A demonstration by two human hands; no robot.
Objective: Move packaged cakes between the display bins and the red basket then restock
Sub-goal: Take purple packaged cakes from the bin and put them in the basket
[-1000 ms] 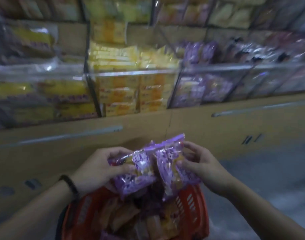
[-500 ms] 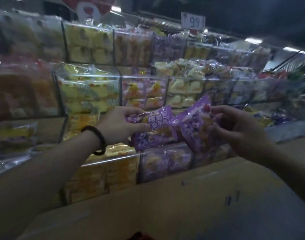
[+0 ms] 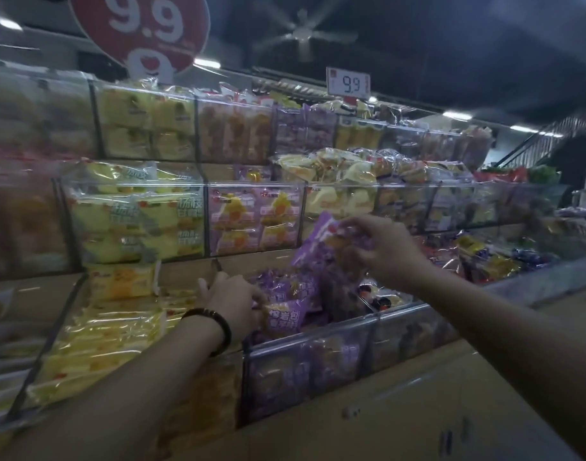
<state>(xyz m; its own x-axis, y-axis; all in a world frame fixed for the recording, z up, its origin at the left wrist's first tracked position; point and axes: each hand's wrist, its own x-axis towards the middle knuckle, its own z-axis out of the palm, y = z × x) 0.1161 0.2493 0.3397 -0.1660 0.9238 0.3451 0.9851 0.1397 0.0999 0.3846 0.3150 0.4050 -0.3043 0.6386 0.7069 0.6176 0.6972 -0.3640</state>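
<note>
The purple pack (image 3: 321, 242) your right hand (image 3: 388, 251) pinches is thin, crinkled, glossy plastic film. The lower pack (image 3: 285, 319) your left hand (image 3: 232, 302) holds has the same shine. Just below both grips, the bin front (image 3: 311, 357) is clear, smooth hard plastic, and the cabinet (image 3: 401, 424) under it looks like matt wood. Your bracelet (image 3: 218, 331) has dark, glossy beads.

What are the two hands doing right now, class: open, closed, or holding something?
Left hand: holding a purple pack low in the purple bin.
Right hand: pinching a raised purple pack above that bin.
</note>
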